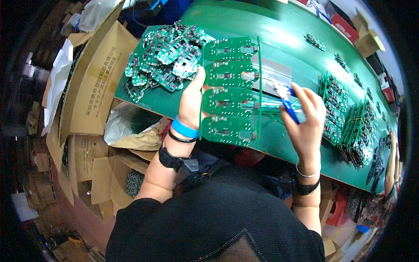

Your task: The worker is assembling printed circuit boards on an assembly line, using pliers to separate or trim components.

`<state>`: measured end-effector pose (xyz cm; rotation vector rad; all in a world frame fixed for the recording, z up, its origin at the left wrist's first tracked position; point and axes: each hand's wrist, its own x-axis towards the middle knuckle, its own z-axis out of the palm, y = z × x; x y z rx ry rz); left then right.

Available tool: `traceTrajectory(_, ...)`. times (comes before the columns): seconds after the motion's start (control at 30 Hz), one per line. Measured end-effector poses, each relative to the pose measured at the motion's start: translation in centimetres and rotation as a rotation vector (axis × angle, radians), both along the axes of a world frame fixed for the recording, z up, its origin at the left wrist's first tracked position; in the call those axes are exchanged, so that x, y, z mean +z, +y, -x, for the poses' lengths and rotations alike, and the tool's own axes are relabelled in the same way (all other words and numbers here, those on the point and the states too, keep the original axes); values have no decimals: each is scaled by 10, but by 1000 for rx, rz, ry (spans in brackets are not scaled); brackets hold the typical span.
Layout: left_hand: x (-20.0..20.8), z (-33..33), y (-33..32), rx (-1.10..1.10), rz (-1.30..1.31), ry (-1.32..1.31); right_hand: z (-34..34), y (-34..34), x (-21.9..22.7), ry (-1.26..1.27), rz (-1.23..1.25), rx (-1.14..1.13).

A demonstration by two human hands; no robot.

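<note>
My left hand (192, 98) grips a green circuit board panel (231, 98) by its left edge, thumb at the side and fingers behind it. The panel is held up over the table's near edge; several boards sit in it between two side rails. In my right hand (310, 120) is a pair of small pliers (289, 110) with blue handles. Their metal head points up and left, apart from the panel's right rail; its exact shape is blurred. Thin green strips (279, 105) lie on the table behind the pliers. A grey flat plate (277, 67) lies behind the panel.
On the green table (262, 17), a heap of separate boards (174, 52) lies left, with banded board stacks (358, 135) at right. Small board rows (315, 42) lie farther back. Cardboard boxes (98, 81) stand left. Another person's arm (391, 166) shows at far right.
</note>
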<state>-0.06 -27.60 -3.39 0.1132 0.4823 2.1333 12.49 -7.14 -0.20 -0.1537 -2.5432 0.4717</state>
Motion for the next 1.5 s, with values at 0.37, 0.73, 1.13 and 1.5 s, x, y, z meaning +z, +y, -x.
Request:
traceTrajectory(0.37, 7, 17, 14, 259, 420, 336, -13, -29, 20, -278, -130, 310)
traceTrajectory(0.73, 6, 15, 14, 255, 412, 364, -14, -33, 18, -280, -190, 303)
traceTrajectory(1.13, 14, 16, 14, 255, 304, 257, -10, -36, 20, -280, -220, 292)
traceTrajectory(1.5, 14, 12, 13, 274, 339, 257, -12, -37, 22, -293, -243, 297)
